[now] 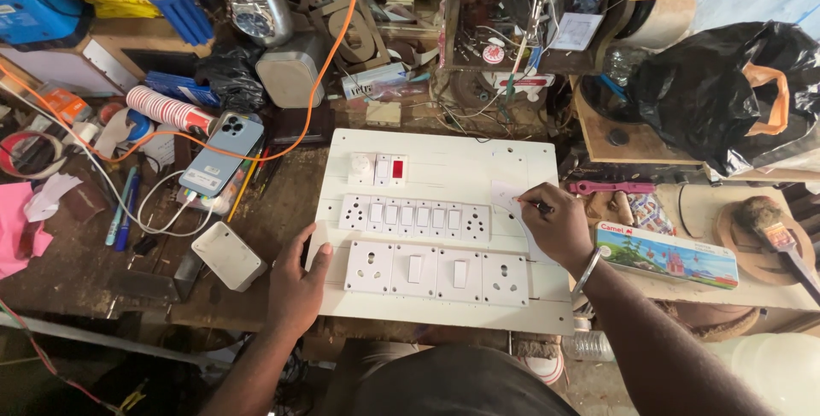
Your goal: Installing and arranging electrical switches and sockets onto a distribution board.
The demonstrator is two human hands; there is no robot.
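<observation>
A white board (512,160) lies flat on the workbench with several switch and socket plates (415,217) laid on it in rows. My left hand (299,284) rests on the board's left edge, fingers spread, thumb touching the white surface. My right hand (559,226) is closed around a dark pen or pencil (538,206), whose tip touches a small white paper piece (506,194) on the board's right side. A metal bangle sits on my right wrist.
A smartphone (224,153) on a charging cable, a white plastic box (228,255), pens and an orange cable (337,40) lie left of the board. To the right are a long colourful box (666,254), a pink tool (611,187), a brush and a black plastic bag (713,91).
</observation>
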